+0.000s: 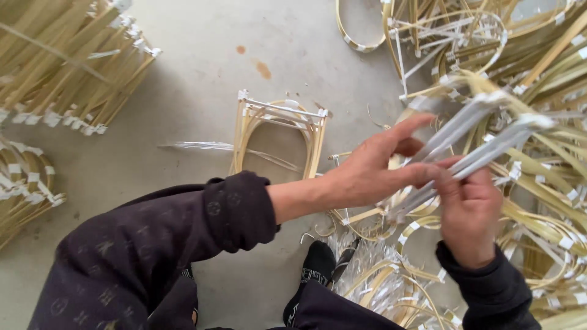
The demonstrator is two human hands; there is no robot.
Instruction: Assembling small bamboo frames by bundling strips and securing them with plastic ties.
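Bamboo is everywhere on the grey concrete floor (202, 67): pale split strips, bent into hoops and frames and bound with white tape. At the centre right the person's two hands meet over a bundle of white strips (483, 143) that slants up toward two o'clock. The right hand (468, 208), coming up from five o'clock in a dark sleeve, is closed round the lower part of the bundle, thumb pressed on top. The left hand (373, 168), reaching across from eight o'clock in a dark patterned sleeve (153, 244), is partly open: its thumb and one fingertip touch the bundle just beside the right thumb, while the forefinger stretches out loose above it. The bundle is blurred, so how many strips it counts cannot be told.

Under the hands and on out to three o'clock lies a tangled heap of bamboo hoops (550, 183). At twelve o'clock from the left forearm a small arched bamboo frame (278, 137) with a white crossbar lies on the floor by itself. A stack of straight bamboo strips (61, 67) fills the ten o'clock corner, and another taped stack (24, 183) sits at nine o'clock. A black shoe (315, 269) shows at six o'clock.
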